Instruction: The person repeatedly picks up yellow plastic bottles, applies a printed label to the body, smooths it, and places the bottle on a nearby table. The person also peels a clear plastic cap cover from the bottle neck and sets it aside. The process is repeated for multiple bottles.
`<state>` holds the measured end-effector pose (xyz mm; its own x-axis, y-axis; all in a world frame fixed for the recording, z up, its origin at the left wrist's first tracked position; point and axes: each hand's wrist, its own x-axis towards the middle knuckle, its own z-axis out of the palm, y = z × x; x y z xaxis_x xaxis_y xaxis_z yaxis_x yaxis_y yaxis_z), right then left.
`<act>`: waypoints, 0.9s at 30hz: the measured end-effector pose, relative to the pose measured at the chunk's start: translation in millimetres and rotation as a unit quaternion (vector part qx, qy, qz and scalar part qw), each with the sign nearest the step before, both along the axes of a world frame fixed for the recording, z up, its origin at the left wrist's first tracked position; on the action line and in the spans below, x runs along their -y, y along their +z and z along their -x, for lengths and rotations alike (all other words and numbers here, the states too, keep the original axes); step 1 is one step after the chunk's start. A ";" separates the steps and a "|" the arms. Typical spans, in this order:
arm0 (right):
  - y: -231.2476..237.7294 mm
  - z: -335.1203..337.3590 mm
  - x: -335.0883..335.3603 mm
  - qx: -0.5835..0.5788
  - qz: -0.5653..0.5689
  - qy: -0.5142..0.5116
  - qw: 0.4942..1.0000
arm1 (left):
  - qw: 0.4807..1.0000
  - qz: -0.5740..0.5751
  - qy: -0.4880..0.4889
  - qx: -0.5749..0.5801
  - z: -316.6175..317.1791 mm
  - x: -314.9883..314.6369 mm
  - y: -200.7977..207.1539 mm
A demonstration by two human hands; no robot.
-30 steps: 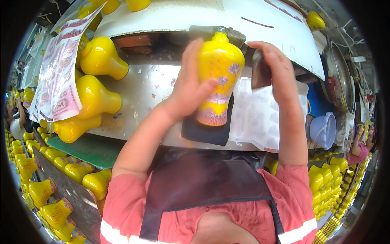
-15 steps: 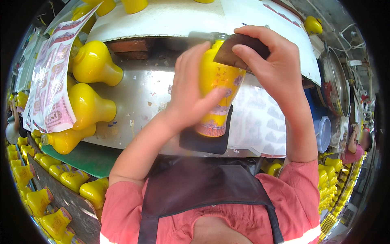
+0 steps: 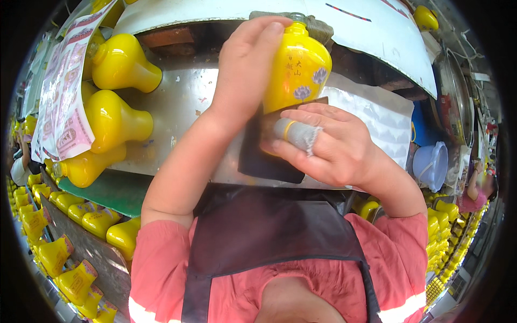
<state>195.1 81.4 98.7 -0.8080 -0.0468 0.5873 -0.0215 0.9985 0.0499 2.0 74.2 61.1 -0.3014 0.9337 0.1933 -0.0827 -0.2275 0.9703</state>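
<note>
A glossy yellow bottle (image 3: 296, 64) with purple flower prints and a clear glass neck lies with its neck pointing away from me. My left hand (image 3: 245, 70) is wrapped around its left side near the shoulder. Against its lower part, my right hand (image 3: 334, 140) presses a thin dark-brown flat scraper (image 3: 269, 124), held between fingers and thumb. One right finger wears a grey fabric sleeve (image 3: 301, 134) with a yellow band. Under the bottle's near end sits a black pad (image 3: 264, 161). The bottle's base is hidden behind the scraper and right hand.
Several yellow bottles (image 3: 116, 121) lie at the left under a pink printed decal sheet (image 3: 64, 129). A pale sheet (image 3: 371, 121) covers the metal worktop's right side. Beyond lie a white board (image 3: 377, 37) and grey cloth (image 3: 321, 28). A blue bucket (image 3: 431, 164) stands right.
The scraper in my right hand has gone from the bottle's shoulder down to its lower part. The bottle and my left hand have shifted away from me.
</note>
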 end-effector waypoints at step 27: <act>-28.5 -25.5 24.3 -0.157 0.631 -0.261 0.713 | 0.990 0.021 -0.049 -0.128 -18.6 59.1 -27.7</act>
<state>220.6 57.1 70.1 -0.3417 0.9384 0.0511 0.1842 0.1202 -0.9755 20.6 15.1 33.4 -0.1551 0.9648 0.2126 0.1477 -0.1902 0.9706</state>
